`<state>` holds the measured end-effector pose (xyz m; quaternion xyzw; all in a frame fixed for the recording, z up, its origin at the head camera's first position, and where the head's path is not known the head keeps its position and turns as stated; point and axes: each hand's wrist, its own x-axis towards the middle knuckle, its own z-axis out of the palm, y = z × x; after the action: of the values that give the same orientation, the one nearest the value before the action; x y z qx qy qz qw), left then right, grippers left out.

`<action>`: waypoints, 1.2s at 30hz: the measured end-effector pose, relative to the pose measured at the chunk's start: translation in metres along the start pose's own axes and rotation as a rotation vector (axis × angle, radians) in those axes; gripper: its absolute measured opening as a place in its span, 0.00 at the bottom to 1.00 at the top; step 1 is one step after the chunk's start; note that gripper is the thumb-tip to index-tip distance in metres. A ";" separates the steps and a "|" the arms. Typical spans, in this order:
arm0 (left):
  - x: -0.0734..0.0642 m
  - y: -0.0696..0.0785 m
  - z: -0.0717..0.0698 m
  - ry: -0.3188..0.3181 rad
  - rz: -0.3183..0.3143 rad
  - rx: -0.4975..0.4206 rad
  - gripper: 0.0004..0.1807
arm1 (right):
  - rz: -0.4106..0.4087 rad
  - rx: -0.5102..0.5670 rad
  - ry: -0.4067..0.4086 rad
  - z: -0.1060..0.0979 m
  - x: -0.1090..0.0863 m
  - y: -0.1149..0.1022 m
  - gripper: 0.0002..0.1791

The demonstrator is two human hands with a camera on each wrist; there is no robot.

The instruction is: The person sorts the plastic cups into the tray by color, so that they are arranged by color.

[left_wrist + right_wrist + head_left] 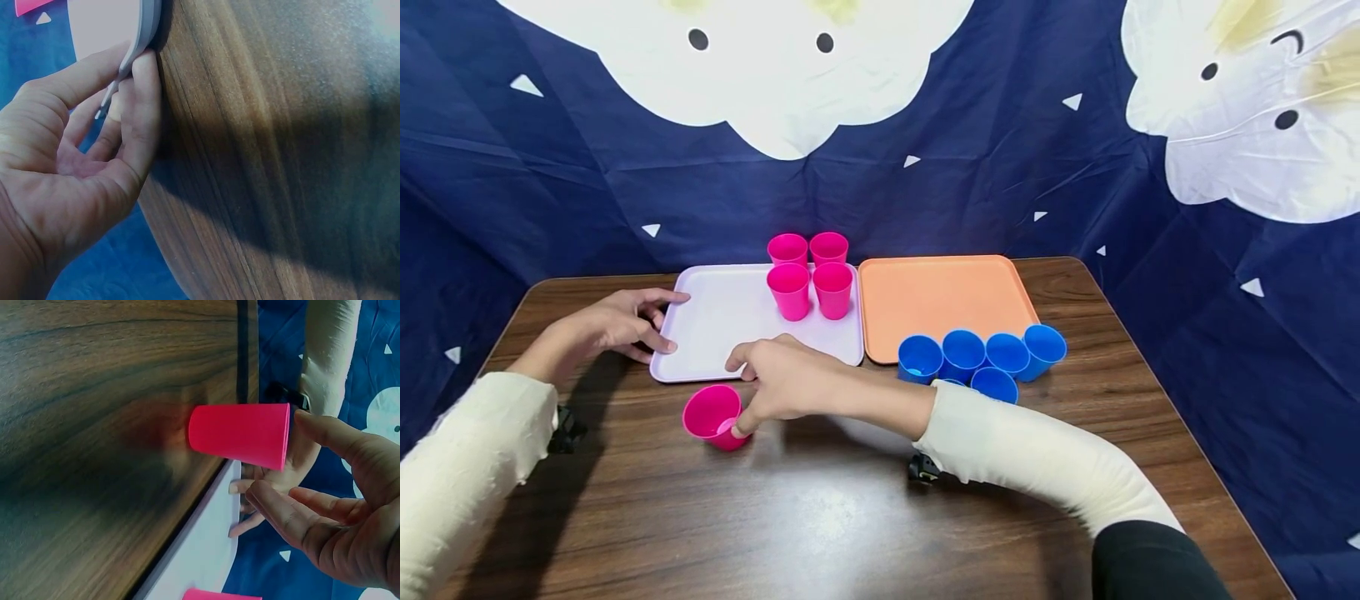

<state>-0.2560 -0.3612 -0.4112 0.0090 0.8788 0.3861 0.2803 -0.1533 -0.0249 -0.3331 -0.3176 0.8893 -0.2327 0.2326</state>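
Observation:
My left hand (625,321) is at the left end of a pale lavender tray (715,321), and the left wrist view shows its rim (149,28) between thumb and fingers. In front of that tray a pink cup (709,412) stands upright on the table. My right hand (790,379) reaches over this cup from the right. Its thumb tip touches the rim, while the other fingers (275,509) are spread away from the pink wall (240,434) in the right wrist view. Several more pink cups (790,293) stand grouped at the tray's right end.
An orange tray (943,296) lies beside the lavender one, to its right. Several blue cups (962,354) cluster at its front edge, partly hidden by my right sleeve (1037,450). The wooden table (820,517) backs onto a dark blue cloth (625,192) with white shapes.

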 end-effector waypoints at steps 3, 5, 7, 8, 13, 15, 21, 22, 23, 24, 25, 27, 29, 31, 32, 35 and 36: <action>0.000 0.000 0.000 0.008 0.005 0.002 0.57 | -0.005 -0.017 0.001 0.003 0.002 -0.004 0.43; 0.001 -0.001 0.000 0.012 0.007 0.000 0.57 | -0.009 -0.022 0.002 0.005 0.004 -0.007 0.44; 0.001 -0.001 0.000 0.013 0.010 0.001 0.57 | -0.009 -0.031 0.002 0.007 0.006 -0.008 0.45; 0.000 -0.001 0.001 0.012 0.010 0.002 0.57 | -0.009 -0.035 0.001 0.009 0.007 -0.009 0.45; -0.002 -0.001 0.001 0.009 0.018 0.016 0.56 | -0.002 -0.052 -0.009 0.015 0.011 -0.010 0.44; -0.003 0.000 0.002 0.009 0.022 0.020 0.56 | -0.002 -0.051 -0.014 0.016 0.012 -0.010 0.43; -0.003 0.001 0.002 0.006 0.021 0.021 0.56 | -0.007 -0.043 -0.018 0.020 0.014 -0.007 0.37; -0.003 0.001 0.001 0.005 0.021 0.021 0.56 | -0.006 -0.043 -0.015 0.021 0.014 -0.007 0.37; -0.003 0.001 0.001 0.005 0.021 0.019 0.56 | -0.007 -0.045 -0.013 0.022 0.015 -0.006 0.37; -0.003 0.001 0.001 0.005 0.021 0.019 0.56 | -0.007 -0.047 -0.010 0.022 0.015 -0.006 0.37; -0.003 0.001 0.001 0.006 0.019 0.019 0.56 | -0.007 -0.047 -0.008 0.023 0.015 -0.006 0.38; -0.003 0.001 0.001 0.005 0.019 0.019 0.56 | -0.009 -0.045 -0.004 0.025 0.016 -0.006 0.38; -0.003 0.001 0.001 0.006 0.019 0.020 0.56 | -0.013 -0.037 -0.003 0.026 0.017 -0.006 0.38; -0.004 0.001 0.001 0.004 0.020 0.021 0.55 | -0.016 -0.027 -0.003 0.027 0.017 -0.006 0.38; -0.004 0.001 0.001 0.003 0.021 0.021 0.55 | -0.018 -0.023 -0.002 0.027 0.017 -0.006 0.37; -0.004 0.002 0.001 0.001 0.024 0.023 0.56 | -0.020 -0.016 -0.003 0.027 0.017 -0.006 0.36; -0.003 0.002 0.001 -0.001 0.023 0.020 0.56 | -0.021 -0.012 -0.005 0.026 0.016 -0.006 0.35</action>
<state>-0.2533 -0.3602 -0.4091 0.0220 0.8823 0.3805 0.2761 -0.1475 -0.0463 -0.3544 -0.3291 0.8867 -0.2290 0.2303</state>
